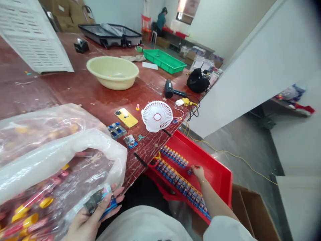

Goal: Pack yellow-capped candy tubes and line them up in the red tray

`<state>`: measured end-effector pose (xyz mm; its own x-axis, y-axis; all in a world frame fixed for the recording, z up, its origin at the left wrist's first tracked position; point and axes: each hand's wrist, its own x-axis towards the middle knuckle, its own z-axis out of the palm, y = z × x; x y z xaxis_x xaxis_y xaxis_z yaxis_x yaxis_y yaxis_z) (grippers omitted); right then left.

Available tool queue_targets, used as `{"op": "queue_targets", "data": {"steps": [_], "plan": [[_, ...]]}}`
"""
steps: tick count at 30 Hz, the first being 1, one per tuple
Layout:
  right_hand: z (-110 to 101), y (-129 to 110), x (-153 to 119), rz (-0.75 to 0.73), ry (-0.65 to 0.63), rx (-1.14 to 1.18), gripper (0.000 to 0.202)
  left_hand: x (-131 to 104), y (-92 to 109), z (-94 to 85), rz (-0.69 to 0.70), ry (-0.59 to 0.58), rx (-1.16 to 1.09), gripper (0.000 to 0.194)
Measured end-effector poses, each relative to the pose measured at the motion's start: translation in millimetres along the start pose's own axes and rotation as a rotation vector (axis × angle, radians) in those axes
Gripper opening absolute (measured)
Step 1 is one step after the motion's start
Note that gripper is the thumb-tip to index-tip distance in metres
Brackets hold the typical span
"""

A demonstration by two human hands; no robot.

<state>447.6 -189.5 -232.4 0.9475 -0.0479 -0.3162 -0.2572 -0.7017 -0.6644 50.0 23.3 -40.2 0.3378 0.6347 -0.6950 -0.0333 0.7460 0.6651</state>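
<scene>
At the lower left, my left hand (pixel 86 222) is closed around a small stack of printed blue-and-black packets (pixel 94 202), beside the open clear plastic bag (pixel 100 147). Inside that bag lie many pink pieces with yellow caps (pixel 31 219). My right hand (pixel 200 172) reaches over the red tray (pixel 220 167) and pinches a small blue-wrapped piece (pixel 190 171) by its upper end. Two rows of similar yellow-topped, blue-wrapped pieces (pixel 180 182) stand in the tray, left of my right hand. Red-handled scissors (pixel 154 163) lie at the tray's near-left corner.
On the red table (pixel 75 90) are a white fan (pixel 157 116), yellow phone (pixel 126 117), stacked packets (pixel 116 130), loose packets (pixel 130 141), cream basin (pixel 112 72), hair dryer (pixel 173 90) and green tray (pixel 164 61). A cardboard box (pixel 253 211) stands right. A person (pixel 162 21) works far back.
</scene>
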Motion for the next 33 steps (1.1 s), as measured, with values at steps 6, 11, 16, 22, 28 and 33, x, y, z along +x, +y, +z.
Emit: {"op": "queue_targets", "data": {"steps": [6, 11, 16, 22, 28, 33], "plan": [[25.9, 5.0, 21.6, 0.054, 0.000, -0.094, 0.024, 1.2, 4.5, 3.8, -0.017, 0.068, -0.089, 0.048], [9.8, -7.9, -2.0, -0.104, 0.095, -0.068, 0.023, -1.9, 11.8, -0.8, 0.014, 0.087, -0.035, 0.046], [13.9, -70.1, -78.2, -0.492, 0.067, 0.076, 0.026, -8.1, 19.7, -22.5, 0.158, 0.128, 0.055, 0.029], [86.3, -200.3, -288.7, -1.561, -0.855, 0.108, 0.023, -14.4, 27.6, -45.2, 0.156, 0.175, -0.108, 0.034], [190.4, -261.3, -374.7, -1.518, -0.823, -0.337, 0.038, -21.2, 25.3, -62.2, 0.230, 0.218, -0.166, 0.032], [199.4, -240.3, -357.9, -1.456, -0.903, -0.332, 0.039, -17.0, 22.2, -71.1, 0.239, 0.197, -0.225, 0.028]]}}
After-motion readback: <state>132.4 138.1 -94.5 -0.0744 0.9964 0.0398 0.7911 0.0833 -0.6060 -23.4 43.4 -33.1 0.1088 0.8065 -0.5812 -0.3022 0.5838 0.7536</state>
